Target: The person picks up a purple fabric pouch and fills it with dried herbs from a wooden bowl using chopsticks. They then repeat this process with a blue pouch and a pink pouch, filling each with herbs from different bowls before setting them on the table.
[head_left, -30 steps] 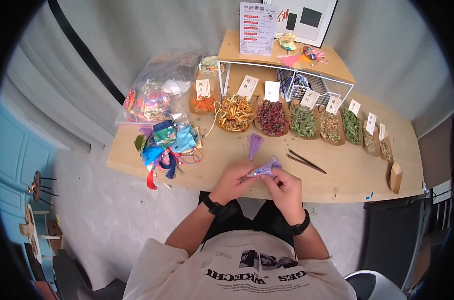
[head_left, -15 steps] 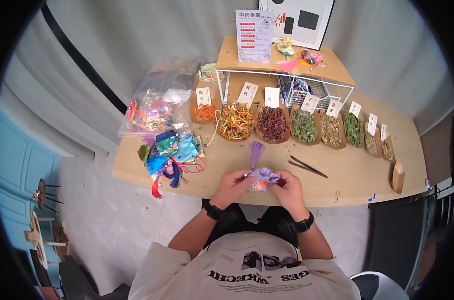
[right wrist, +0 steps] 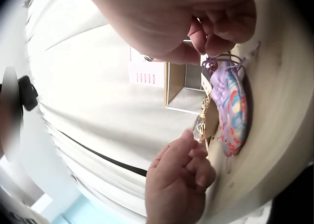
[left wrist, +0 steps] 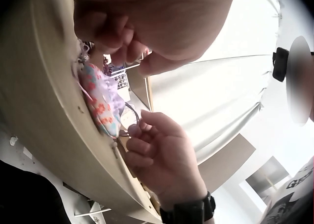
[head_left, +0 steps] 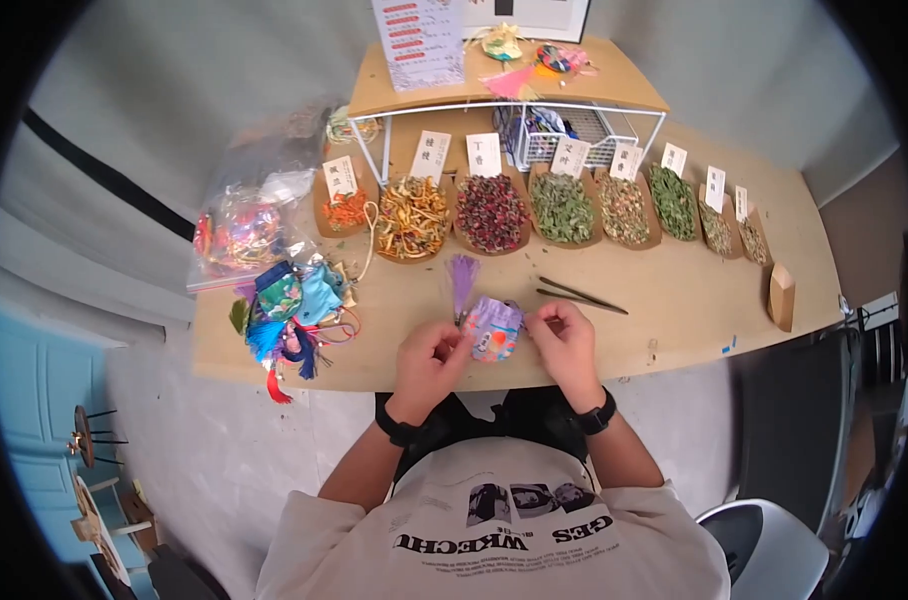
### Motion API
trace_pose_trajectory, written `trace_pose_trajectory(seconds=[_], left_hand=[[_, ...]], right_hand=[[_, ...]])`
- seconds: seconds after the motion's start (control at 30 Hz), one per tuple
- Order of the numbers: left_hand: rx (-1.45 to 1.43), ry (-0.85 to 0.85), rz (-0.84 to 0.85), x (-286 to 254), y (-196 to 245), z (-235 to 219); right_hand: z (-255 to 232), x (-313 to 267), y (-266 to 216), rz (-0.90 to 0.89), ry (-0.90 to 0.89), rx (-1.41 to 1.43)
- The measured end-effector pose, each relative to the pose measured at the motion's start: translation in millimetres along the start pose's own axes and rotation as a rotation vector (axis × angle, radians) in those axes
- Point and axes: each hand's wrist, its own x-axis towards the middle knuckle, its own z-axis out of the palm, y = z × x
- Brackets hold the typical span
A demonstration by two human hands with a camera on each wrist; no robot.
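Note:
A small purple drawstring pouch (head_left: 495,330) with a colourful printed front sits on the table between both hands. In the left wrist view its gathered lilac mouth (left wrist: 114,90) points away from the table edge. My right hand (head_left: 566,345) pinches the thin purple drawstring (left wrist: 133,111) that loops out of one side. At the other side my left hand (head_left: 432,362) has thumb and forefinger drawn together on the cord, its end mostly hidden by the fingers. A purple tassel (head_left: 463,281) lies just behind the pouch.
Paper trays of dried herbs and flowers (head_left: 491,213) line the back with label cards. Dark tweezers (head_left: 584,296) lie to the right. Finished pouches with tassels (head_left: 294,305) are heaped at left, by a clear plastic bag (head_left: 249,232). A wooden stand (head_left: 514,75) rises behind.
Both hands earlier gripped the pouch at its mouth and turned it print-side up. Now the pouch rests lower on the table, and the fingers have shifted apart to its two sides.

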Motion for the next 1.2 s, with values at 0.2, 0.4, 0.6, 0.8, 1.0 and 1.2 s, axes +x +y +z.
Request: trace_pose_trajectory(seconds=[0.2, 0.4, 0.6, 0.8, 1.0, 1.2], left_hand=[[0.006, -0.315, 0.235, -4.2, 33.5, 2.5], [-0.034, -0.462, 0.251, -4.4, 40.2, 15.7], [-0.073, -0.546, 0.151, -2.7, 21.7, 23.8], [-0.256, -0.521, 0.128, -4.6, 6.1, 27.8], [-0.207, -0.584, 0.096, -3.2, 10.1, 21.1], [-0.167, -0.554, 0.148, -5.9, 6.9, 23.2]], right_hand=[[26.2, -6.1, -6.0, 0.006, -0.087, 0.077], [43.9, -3.0, -2.0, -0.07, -0.107, -0.007], [46.9, -1.6, 3.0, -0.135, -0.086, -0.097], [49.2, -0.1, 1.2, -0.171, -0.077, -0.155], [50.1, 1.1, -2.7, -0.191, -0.086, -0.198], [51.0, 1.4, -4.2, -0.19, -0.07, -0.228]])
